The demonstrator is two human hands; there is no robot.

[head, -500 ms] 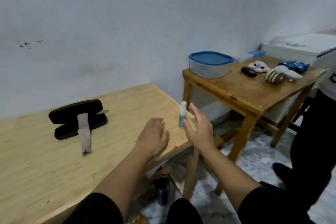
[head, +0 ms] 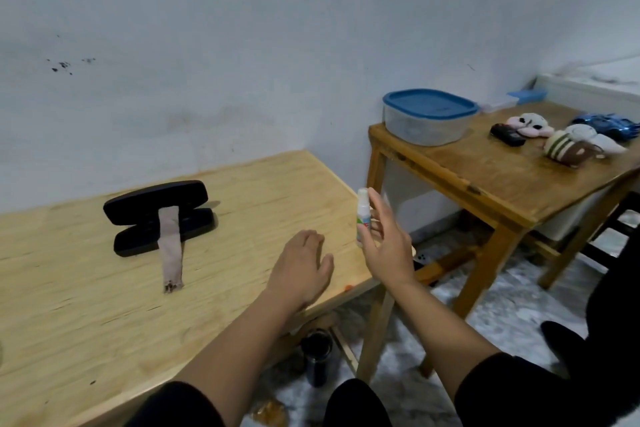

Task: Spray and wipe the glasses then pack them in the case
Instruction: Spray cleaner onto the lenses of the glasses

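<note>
- Your right hand [head: 388,243] is open at the light table's right edge, fingers straight and fanned, just beside the spray bottle [head: 363,217]; whether a finger touches it you cannot tell.
- Your left hand [head: 304,263] lies palm down on the light wooden table [head: 86,322], fingers relaxed, holding nothing.
- Spray bottle: small, white, upright, at about 9 o'clock from your right hand, near the table's far right corner.
- Black glasses case [head: 159,217] sits open at 10 o'clock from your left hand, well apart from both hands, lid tilted up; glasses inside cannot be made out.
- A grey cloth strip [head: 170,250] hangs out of the case over its front rim and onto the table.
- At 2 o'clock stands a darker wooden side table [head: 485,184], carrying a blue-lidded tub [head: 429,116], a small black object [head: 507,135], soft toys [head: 568,146] and something shiny blue [head: 606,123].
- A dark flask [head: 317,357] stands on the floor under the light table's edge, between your forearms.
</note>
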